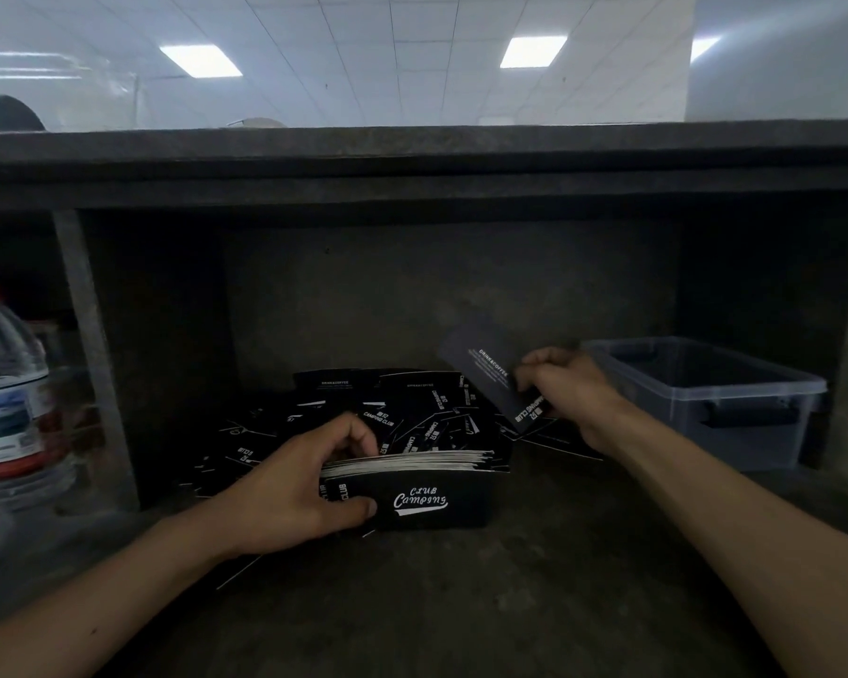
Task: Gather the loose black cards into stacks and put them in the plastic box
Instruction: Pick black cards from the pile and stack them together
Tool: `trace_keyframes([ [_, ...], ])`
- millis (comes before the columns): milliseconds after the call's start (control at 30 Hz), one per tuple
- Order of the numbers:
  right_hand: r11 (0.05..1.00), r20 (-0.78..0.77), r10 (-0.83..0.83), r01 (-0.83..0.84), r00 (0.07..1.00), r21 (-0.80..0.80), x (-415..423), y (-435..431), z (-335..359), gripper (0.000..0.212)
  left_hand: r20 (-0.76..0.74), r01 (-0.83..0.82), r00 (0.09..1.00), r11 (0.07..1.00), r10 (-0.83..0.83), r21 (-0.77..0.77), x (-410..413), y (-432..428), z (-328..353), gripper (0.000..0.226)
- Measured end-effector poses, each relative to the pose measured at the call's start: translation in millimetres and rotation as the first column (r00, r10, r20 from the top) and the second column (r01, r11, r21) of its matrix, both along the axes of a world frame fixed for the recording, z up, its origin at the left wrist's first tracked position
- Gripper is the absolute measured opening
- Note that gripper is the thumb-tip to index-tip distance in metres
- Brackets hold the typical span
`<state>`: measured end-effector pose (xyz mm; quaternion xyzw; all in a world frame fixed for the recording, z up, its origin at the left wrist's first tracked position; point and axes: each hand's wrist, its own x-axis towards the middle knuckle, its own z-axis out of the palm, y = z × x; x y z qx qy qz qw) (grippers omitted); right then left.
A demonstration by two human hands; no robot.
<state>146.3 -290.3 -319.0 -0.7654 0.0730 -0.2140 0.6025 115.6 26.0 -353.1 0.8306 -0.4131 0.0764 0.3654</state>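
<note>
Meanwhile, L hand (295,491) grip clamped round a thick stack of black printed paper cards (412,486) stood on edge on the dark concrete shelf (510,589), R hand (569,389) grip pinches one raised black card (485,374) over the loose card pile (363,408), near the clear rectangular plastic box (706,398) at R.

Matt black paper cards (402,413) with white print lie on a rough, dull concrete-looking shelf (461,604), beside a smooth translucent plastic box (735,413) and a glossy clear plastic bottle (6,384).
</note>
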Motion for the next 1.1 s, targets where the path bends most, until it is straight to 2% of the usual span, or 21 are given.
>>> trace_keyframes([
  [167, 0.967, -0.038, 0.195, -0.186, 0.98, 0.172, -2, 4, -1, 0.031, -0.011, 0.02, 1.0, 1.0, -0.02, -0.003, -1, 0, 0, 0.034],
  [300, 0.92, -0.074, 0.35, -0.328, 0.934, 0.212, -4, 2, -1, 0.036, -0.019, 0.025, 0.999, 0.999, -0.026, -0.019, -1, 0, -1, 0.035],
  [433, 0.943, -0.082, 0.317, -0.305, 0.945, 0.13, -6, 4, 0, 0.035, -0.027, 0.025, 0.999, 0.999, -0.026, -0.031, -1, -1, -1, 0.035],
  [567, 0.916, -0.049, 0.362, -0.345, 0.931, 0.205, -8, 5, 1, 0.03, -0.031, 0.029, 0.999, 0.999, -0.03, -0.029, -2, -1, 0, 0.034],
  [667, 0.835, 0.034, 0.427, -0.409, 0.903, 0.369, -10, 4, 5, 0.025, -0.03, 0.024, 0.999, 0.999, -0.025, -0.021, -3, -2, 0, 0.034],
  [733, 0.752, 0.128, 0.479, -0.482, 0.868, 0.45, -10, 2, 7, 0.036, -0.031, 0.018, 0.999, 1.0, -0.018, -0.016, -4, -2, 1, 0.033],
  [800, 0.753, 0.206, 0.467, -0.509, 0.86, 0.417, -9, 2, 8, 0.039, -0.031, 0.014, 0.999, 1.0, -0.015, -0.015, -5, -2, 1, 0.033],
  [967, 0.93, 0.276, 0.319, -0.356, 0.907, 0.095, -10, 7, 3, 0.009, -0.006, -0.014, 1.0, 1.0, 0.014, 0.006, -6, -2, 2, 0.033],
  [1033, 0.953, 0.316, 0.269, -0.298, 0.91, 0.046, -12, 8, 4, 0.002, -0.014, -0.015, 1.0, 1.0, 0.015, 0.007, -6, -2, 2, 0.033],
  [1100, 0.961, 0.333, 0.257, -0.277, 0.907, 0.013, -14, 6, 7, 0.007, -0.013, -0.007, 1.0, 1.0, 0.007, -0.008, -5, -1, 1, 0.034],
])
